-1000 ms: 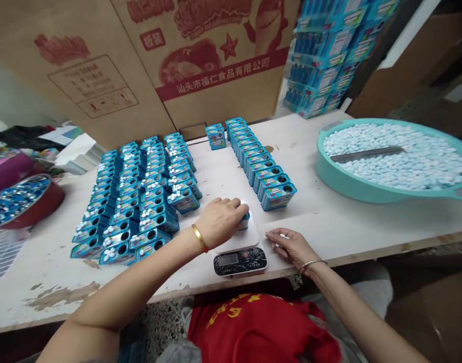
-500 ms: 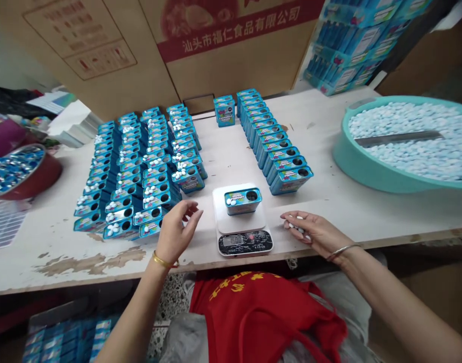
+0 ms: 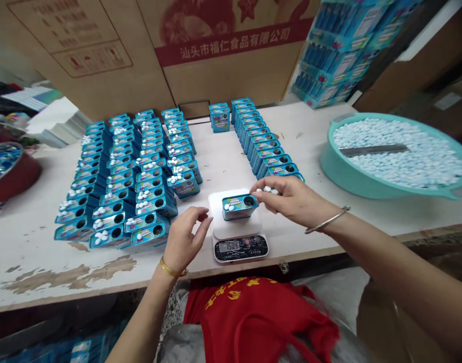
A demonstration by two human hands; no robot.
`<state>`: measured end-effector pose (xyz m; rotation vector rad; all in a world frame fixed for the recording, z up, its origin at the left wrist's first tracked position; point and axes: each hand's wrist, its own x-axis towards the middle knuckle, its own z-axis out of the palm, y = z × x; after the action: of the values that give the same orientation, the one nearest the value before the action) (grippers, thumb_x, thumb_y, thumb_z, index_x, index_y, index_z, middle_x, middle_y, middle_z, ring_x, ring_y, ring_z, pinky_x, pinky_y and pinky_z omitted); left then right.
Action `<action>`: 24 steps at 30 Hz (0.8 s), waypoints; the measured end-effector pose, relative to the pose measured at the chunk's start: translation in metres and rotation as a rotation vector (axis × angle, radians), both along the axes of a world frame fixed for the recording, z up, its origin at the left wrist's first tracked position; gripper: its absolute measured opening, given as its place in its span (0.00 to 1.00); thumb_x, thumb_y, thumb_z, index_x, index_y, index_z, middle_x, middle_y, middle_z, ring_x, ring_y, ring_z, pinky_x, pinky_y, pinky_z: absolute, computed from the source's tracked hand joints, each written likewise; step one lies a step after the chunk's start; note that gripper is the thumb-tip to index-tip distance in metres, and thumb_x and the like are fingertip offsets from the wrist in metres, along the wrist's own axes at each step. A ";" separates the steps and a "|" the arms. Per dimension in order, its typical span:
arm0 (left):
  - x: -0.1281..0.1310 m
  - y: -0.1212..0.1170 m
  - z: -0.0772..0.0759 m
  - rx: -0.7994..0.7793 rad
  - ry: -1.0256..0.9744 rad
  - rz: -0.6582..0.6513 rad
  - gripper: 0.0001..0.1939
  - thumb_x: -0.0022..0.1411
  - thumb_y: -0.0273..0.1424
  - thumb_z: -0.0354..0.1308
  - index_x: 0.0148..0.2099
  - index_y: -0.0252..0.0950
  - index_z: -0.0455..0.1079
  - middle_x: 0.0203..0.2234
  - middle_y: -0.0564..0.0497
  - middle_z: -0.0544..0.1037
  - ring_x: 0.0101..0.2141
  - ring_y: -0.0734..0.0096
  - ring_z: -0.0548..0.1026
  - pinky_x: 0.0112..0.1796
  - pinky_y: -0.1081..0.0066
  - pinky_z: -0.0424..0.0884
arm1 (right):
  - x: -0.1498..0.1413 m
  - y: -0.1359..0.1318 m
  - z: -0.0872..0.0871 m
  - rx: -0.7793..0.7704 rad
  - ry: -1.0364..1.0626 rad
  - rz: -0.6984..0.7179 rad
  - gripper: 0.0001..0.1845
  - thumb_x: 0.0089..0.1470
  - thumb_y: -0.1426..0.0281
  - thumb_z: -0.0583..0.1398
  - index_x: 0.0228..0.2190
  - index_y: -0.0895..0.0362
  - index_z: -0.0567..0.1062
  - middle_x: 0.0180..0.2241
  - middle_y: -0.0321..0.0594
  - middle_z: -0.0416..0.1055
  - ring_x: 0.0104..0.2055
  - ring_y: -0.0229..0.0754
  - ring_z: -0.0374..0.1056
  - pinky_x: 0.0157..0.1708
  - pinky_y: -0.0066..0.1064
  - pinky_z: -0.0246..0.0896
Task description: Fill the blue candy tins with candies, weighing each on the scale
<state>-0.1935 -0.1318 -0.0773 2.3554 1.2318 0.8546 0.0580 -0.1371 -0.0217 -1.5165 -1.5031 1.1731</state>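
A small blue candy tin (image 3: 238,210) stands on the white platform of a kitchen scale (image 3: 234,230), whose display is lit with digits. Two or so white candies lie on the tin's lid, left of its round dark hole. My right hand (image 3: 297,201) is closed around several white candies (image 3: 269,190), its fingertips at the tin's right end beside the hole. Left of the scale, my left hand (image 3: 184,237) hovers with curved fingers and thumb apart, holding nothing. Rows of blue tins (image 3: 147,186) with white candies on their lids stand to the left.
A teal tub (image 3: 329,169) of pale candies, with a metal strip across it, stands right. Another row of tins (image 3: 259,143) runs behind the scale. A large cardboard box (image 3: 223,83) backs the table. Far left is a red bowl (image 3: 22,176) of blue-wrapped pieces.
My left hand let go of the tin on the scale and drew back left. My right hand, with candies in it, came up from the table to the tin's right end.
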 end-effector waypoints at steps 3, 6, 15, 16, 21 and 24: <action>0.002 0.000 -0.002 -0.004 -0.012 -0.019 0.07 0.64 0.33 0.52 0.43 0.36 0.66 0.33 0.50 0.74 0.33 0.73 0.72 0.36 0.71 0.69 | -0.006 0.008 -0.004 0.092 -0.187 0.059 0.08 0.50 0.69 0.59 0.31 0.60 0.78 0.17 0.32 0.67 0.21 0.31 0.61 0.21 0.23 0.53; 0.001 -0.001 -0.004 -0.009 -0.016 -0.028 0.06 0.64 0.32 0.52 0.42 0.36 0.66 0.33 0.50 0.74 0.33 0.73 0.72 0.36 0.72 0.69 | -0.009 0.012 -0.007 0.171 -0.299 0.093 0.08 0.50 0.72 0.60 0.34 0.60 0.78 0.32 0.40 0.76 0.35 0.40 0.70 0.36 0.30 0.62; -0.004 -0.002 -0.015 -0.055 -0.030 -0.019 0.05 0.63 0.31 0.53 0.40 0.36 0.67 0.31 0.50 0.74 0.32 0.75 0.71 0.34 0.73 0.68 | -0.008 0.013 -0.002 0.182 -0.160 0.045 0.06 0.51 0.71 0.60 0.30 0.59 0.77 0.29 0.39 0.73 0.32 0.37 0.67 0.33 0.29 0.60; -0.004 -0.003 -0.016 -0.057 -0.034 -0.017 0.05 0.63 0.31 0.53 0.40 0.35 0.67 0.31 0.50 0.74 0.32 0.75 0.71 0.33 0.73 0.68 | -0.005 0.011 -0.001 0.116 -0.058 -0.008 0.06 0.51 0.70 0.61 0.30 0.60 0.76 0.26 0.37 0.70 0.27 0.34 0.64 0.28 0.27 0.58; -0.006 -0.004 -0.020 -0.050 -0.064 0.021 0.05 0.63 0.30 0.53 0.40 0.35 0.67 0.30 0.51 0.74 0.30 0.76 0.70 0.31 0.74 0.67 | 0.022 -0.004 -0.018 -0.286 0.535 -0.272 0.15 0.43 0.63 0.67 0.31 0.59 0.74 0.23 0.34 0.65 0.18 0.26 0.52 0.16 0.22 0.42; -0.008 -0.003 -0.020 -0.037 -0.069 0.045 0.06 0.63 0.31 0.53 0.41 0.35 0.67 0.29 0.52 0.74 0.29 0.76 0.70 0.30 0.75 0.66 | 0.040 -0.023 -0.047 -0.400 0.657 -0.374 0.17 0.40 0.62 0.68 0.32 0.59 0.75 0.26 0.37 0.66 0.20 0.28 0.55 0.15 0.22 0.42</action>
<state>-0.2012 -0.1352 -0.0975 2.2585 1.2655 0.9117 0.0982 -0.1601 -0.0690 -1.3729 -0.5474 1.5867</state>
